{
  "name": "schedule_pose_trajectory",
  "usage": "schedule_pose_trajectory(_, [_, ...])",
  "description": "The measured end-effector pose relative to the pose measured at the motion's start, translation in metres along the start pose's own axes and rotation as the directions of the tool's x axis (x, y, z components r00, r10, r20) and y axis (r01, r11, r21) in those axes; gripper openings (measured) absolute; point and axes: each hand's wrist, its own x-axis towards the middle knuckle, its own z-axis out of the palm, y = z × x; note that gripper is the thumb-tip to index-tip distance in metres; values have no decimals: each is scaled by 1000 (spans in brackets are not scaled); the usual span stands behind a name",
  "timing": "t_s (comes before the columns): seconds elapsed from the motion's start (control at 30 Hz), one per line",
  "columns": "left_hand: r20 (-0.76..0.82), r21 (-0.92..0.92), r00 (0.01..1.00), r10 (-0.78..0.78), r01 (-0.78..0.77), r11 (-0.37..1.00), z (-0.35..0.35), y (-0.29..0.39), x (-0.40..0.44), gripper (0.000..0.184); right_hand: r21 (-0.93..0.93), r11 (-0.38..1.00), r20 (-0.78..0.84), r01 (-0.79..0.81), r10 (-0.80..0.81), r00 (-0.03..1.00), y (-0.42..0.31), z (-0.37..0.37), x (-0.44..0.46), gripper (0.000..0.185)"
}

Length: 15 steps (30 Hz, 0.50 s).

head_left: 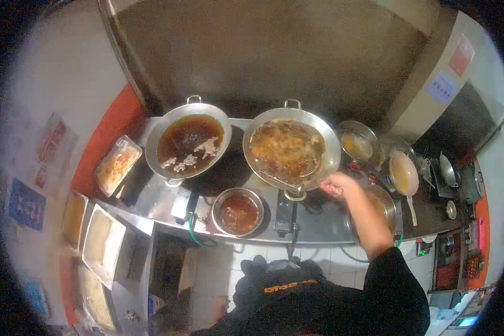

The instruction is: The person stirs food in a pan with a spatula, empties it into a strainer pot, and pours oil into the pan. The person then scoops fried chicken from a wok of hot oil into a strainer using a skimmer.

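My right hand point(333, 183) is closed in a fist at the lower right rim of a large two-handled wok point(333, 148). Bubbling brown oil with golden pieces of food point(280, 147) fills that wok. A thin curved rim, perhaps of a strainer, shows inside the wok's near edge and seems to run toward my fingers. What the fist holds is too blurred to name. To the left, a second wok point(152, 147) contains dark oil with pale foam or crumbs point(186, 162) on top. My left hand is out of view.
A steel pot point(215, 204) of brown liquid stands in front, between the woks. Another pot point(395, 215) sits under my right forearm. A pan point(411, 173) and a bowl point(369, 133) are at right. Trays point(117, 165) line the left side.
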Motion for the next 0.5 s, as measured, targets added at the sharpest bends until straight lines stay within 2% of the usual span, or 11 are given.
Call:
schedule_pose_trajectory(0.07, [-18, 10, 1000, 5, -5, 1000, 1, 10, 0, 19, 158, 985, 102, -71, 55, 993, 1, 0, 14, 13])
schedule_pose_trajectory(0.1, [-27, 13, 999, 18, -17, 1000, -1, 19, 3, 19, 159, 985, 107, -73, 56, 993, 4, -1, 22, 13])
schedule_pose_trajectory(0.17, [-65, 125, 994, 89, -81, 989, 3, 7, 25, 26, 186, 979, 29, 81, -88, 996, 7, -3, 37, 13])
schedule_pose_trajectory(0.27, [-101, 233, 981, 163, -136, 963, 4, 15, 36, 33, 280, 956, 126, 88, -127, 984, 4, 3, 49, 14])
schedule_pose_trajectory(0.33, [-131, 31, 989, -63, 68, 997, -5, 31, 32, 35, 216, 970, 106, 113, -139, 985, 3, 13, 40, 14])
schedule_pose_trajectory(0.37, [-142, 26, 988, -57, 62, 998, -6, 38, 31, 35, 268, 955, 124, 126, -164, 979, 1, 11, 51, 14])
schedule_pose_trajectory(0.4, [-132, -122, 983, -126, 110, 986, -7, 42, 26, 34, 322, 938, 141, 132, -185, 973, 0, 8, 62, 14])
schedule_pose_trajectory(0.43, [-108, -260, 974, -197, 163, 952, -9, 40, 19, 34, 289, 928, 62, 234, -262, 963, 3, 11, 70, 14])
schedule_pose_trajectory(0.5, [-107, -249, 976, -192, 160, 955, -3, 21, 16, 34, 318, 911, 38, 262, -288, 957, 3, 10, 81, 14])
